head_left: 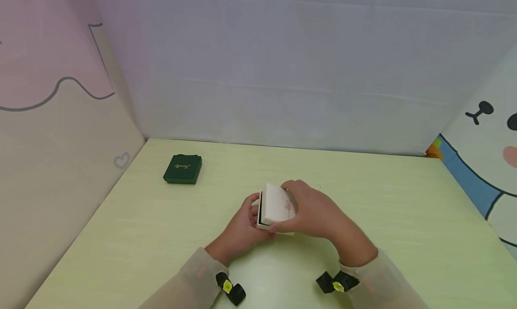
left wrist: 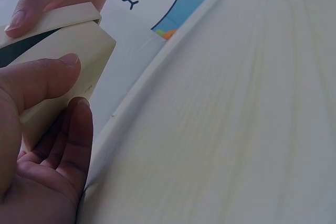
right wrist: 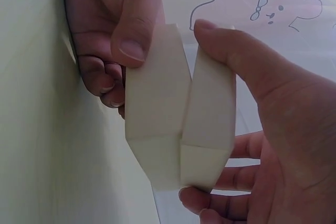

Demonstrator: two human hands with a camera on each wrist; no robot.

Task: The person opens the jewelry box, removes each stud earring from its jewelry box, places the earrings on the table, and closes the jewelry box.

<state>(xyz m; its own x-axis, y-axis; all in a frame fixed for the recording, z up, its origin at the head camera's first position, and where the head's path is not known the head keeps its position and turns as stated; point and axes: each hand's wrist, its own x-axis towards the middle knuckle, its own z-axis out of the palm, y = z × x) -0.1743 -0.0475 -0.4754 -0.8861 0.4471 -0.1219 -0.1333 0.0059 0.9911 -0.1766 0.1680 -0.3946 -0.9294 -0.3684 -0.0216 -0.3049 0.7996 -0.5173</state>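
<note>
Between both hands is a small cream box, its lid tilted on the base with a dark gap along one side. A pink flower print marks the lid's top. My left hand grips the base from the left, thumb on its side wall and fingers curled beneath. With thumb and fingers on opposite edges, my right hand holds the lid. In the right wrist view, lid and base touch at a slant.
A dark green box with gold lettering lies at the table's back left. Just behind my right hand is a tiny shiny item, too small to identify. Printed cloth walls stand around the table's back and sides.
</note>
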